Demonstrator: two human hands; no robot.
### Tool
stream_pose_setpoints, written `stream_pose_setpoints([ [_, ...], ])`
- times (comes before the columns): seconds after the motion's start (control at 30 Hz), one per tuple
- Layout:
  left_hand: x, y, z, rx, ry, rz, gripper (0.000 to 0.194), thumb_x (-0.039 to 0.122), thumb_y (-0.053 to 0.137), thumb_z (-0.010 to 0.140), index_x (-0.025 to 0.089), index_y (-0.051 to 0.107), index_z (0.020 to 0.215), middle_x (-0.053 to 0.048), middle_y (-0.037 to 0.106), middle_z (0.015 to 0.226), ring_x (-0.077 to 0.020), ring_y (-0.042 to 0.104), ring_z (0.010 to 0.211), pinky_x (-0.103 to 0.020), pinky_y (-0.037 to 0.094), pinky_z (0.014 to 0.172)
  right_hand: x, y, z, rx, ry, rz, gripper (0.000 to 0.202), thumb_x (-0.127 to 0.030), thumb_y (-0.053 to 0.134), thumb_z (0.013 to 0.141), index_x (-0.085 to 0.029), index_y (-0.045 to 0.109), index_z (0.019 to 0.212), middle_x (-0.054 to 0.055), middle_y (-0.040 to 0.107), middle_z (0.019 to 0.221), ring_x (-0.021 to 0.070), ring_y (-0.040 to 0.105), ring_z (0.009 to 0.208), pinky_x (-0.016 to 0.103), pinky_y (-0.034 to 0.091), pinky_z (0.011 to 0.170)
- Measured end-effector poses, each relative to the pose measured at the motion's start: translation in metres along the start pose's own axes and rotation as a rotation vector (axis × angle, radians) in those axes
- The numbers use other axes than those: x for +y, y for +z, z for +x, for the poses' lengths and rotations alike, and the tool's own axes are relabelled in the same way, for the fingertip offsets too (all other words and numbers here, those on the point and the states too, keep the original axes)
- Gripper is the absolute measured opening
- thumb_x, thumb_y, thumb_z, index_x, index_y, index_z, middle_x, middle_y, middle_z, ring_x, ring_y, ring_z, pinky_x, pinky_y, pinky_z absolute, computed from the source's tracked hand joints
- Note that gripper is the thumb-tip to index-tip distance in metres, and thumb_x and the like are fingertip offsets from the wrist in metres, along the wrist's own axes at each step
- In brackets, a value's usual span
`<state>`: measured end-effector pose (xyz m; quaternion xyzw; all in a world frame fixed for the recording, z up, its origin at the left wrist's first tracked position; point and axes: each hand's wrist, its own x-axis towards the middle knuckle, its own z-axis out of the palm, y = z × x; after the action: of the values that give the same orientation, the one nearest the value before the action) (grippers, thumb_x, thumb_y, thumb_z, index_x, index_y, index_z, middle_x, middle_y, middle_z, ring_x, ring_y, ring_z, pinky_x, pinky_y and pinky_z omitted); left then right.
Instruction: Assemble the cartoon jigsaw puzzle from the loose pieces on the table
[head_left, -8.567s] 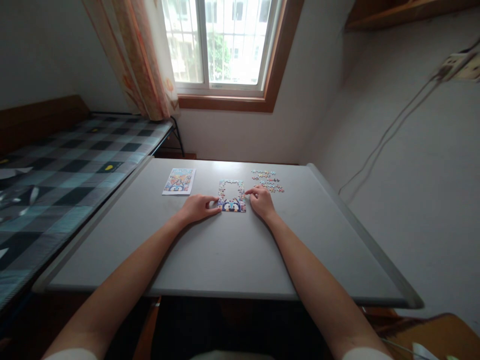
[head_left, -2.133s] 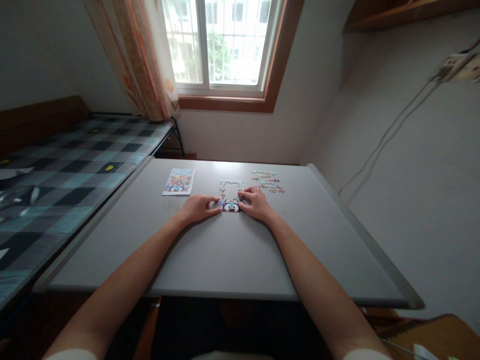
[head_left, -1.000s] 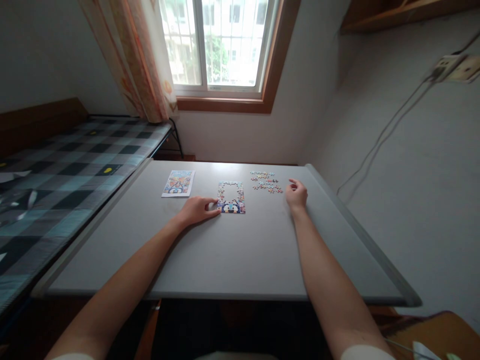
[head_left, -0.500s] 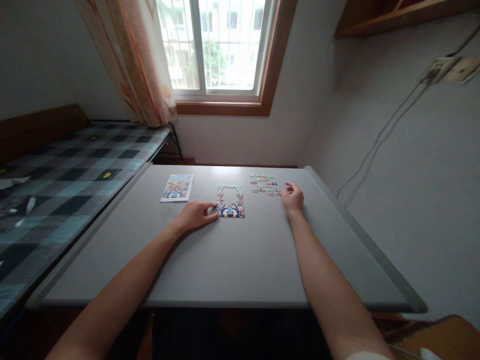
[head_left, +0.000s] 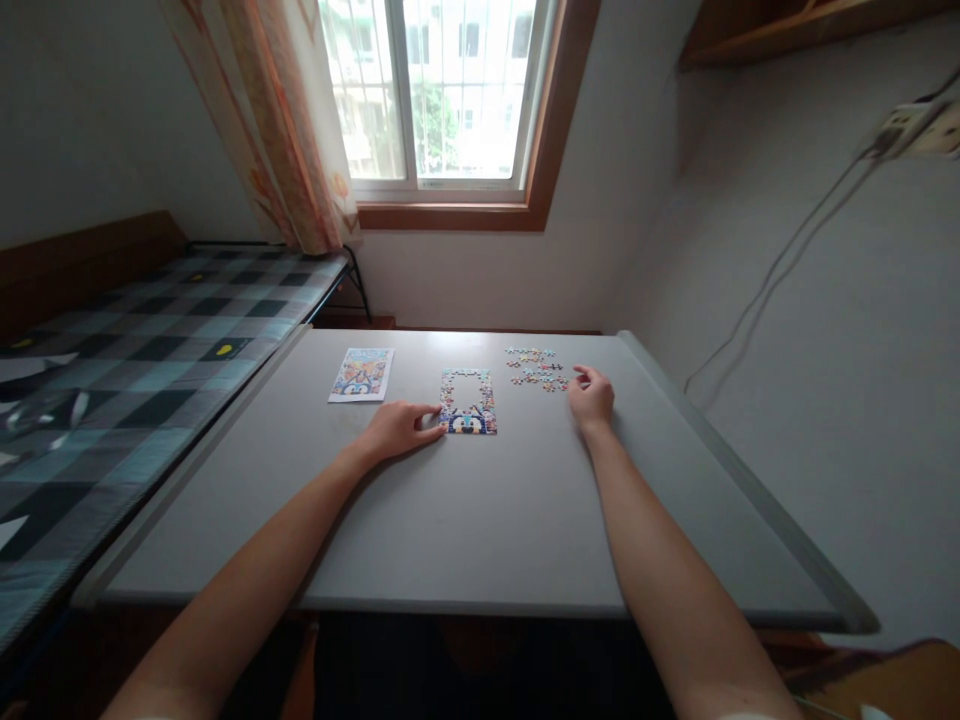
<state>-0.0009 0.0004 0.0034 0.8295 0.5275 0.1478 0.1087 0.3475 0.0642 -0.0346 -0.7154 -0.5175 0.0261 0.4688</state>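
A partly assembled jigsaw puzzle [head_left: 468,424] lies flat on the grey table [head_left: 465,530], its border joined and its middle showing bare tabletop. My left hand [head_left: 399,428] rests at the puzzle's left edge, thumb and forefinger apart and touching it, holding nothing. Loose puzzle pieces [head_left: 534,375] are spread in rows to the right of the puzzle. Beside their right end is my right hand [head_left: 592,395], its fingers curled and slightly apart, with no piece visible in it. A printed picture sheet [head_left: 361,375] lies left of the puzzle.
A bed with a checked cover [head_left: 255,290] stands along the left. Beyond the table are a curtain [head_left: 289,130] and a barred window [head_left: 465,100]. A cable [head_left: 780,262] hangs on the right wall beneath a wooden shelf [head_left: 810,35].
The whole view has shifted slightly, so things appear a little further right. Both hands stay in nearly the same places by the puzzle and the loose pieces.
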Motion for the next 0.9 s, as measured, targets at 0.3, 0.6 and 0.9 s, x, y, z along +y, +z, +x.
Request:
stream_pose_setpoints([
  [0.3, 0.002, 0.0, -0.001, -0.016, -0.009, 0.006, 0.05, 0.058, 0.05, 0.083, 0.026, 0.066, 0.118, 0.0, 0.062, 0.061, -0.0125, 0.051, 0.054, -0.023, 0.027, 0.054, 0.0, -0.001, 0.002, 0.051, 0.053, 0.046, 0.041, -0.019, 0.039, 0.072, -0.012, 0.069, 0.099, 0.012, 0.065, 0.09, 0.0206, 0.055, 0.077, 0.035, 0.045, 0.082],
  [0.6, 0.002, 0.0, -0.001, -0.02, -0.016, -0.009, 0.05, 0.058, 0.05, 0.083, 0.025, 0.067, 0.117, 0.0, 0.061, 0.062, -0.0124, 0.051, 0.054, -0.023, 0.026, 0.054, 0.001, -0.016, 0.004, 0.053, 0.113, -0.152, 0.043, -0.014, 0.034, 0.078, -0.018, 0.069, 0.104, 0.011, 0.065, 0.099, 0.0237, 0.056, 0.093, 0.035, 0.041, 0.086],
  [0.9, 0.001, -0.001, -0.001, -0.019, -0.014, -0.004, 0.05, 0.058, 0.049, 0.083, 0.027, 0.066, 0.118, 0.0, 0.061, 0.063, -0.0126, 0.052, 0.056, -0.023, 0.027, 0.054, 0.0, -0.019, 0.006, -0.071, 0.154, -0.282, 0.036, -0.024, 0.043, 0.082, -0.023, 0.067, 0.109, 0.01, 0.063, 0.105, 0.025, 0.056, 0.094, 0.035, 0.042, 0.083],
])
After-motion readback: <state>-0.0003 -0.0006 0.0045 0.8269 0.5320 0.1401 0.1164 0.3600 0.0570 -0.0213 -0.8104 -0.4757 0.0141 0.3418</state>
